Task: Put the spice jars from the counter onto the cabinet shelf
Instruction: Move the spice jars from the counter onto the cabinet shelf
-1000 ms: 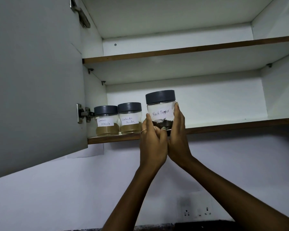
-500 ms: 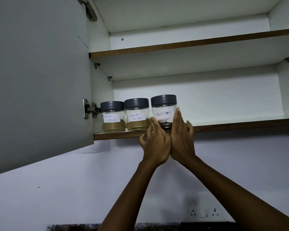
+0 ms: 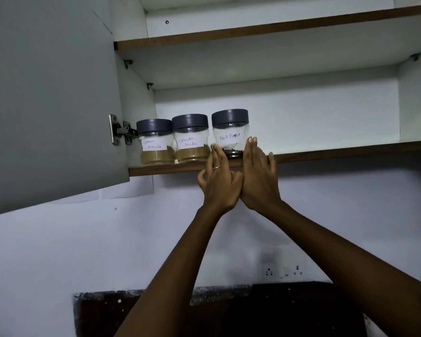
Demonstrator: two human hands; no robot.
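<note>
With three grey-lidded jars lined up on the shelf (image 3: 326,153), left hand (image 3: 219,183) and right hand (image 3: 258,176) sit spread, fingers loose beside the Black Pepper jar (image 3: 230,133), gripping nothing.

The left hand (image 3: 219,181) and right hand (image 3: 258,176) cover the lower front of the Black Pepper jar (image 3: 230,132), so whether their fingers touch it cannot be told. The cabinet door (image 3: 51,93) runs off the left edge, the lower shelf (image 3: 350,152) off the right.
</note>
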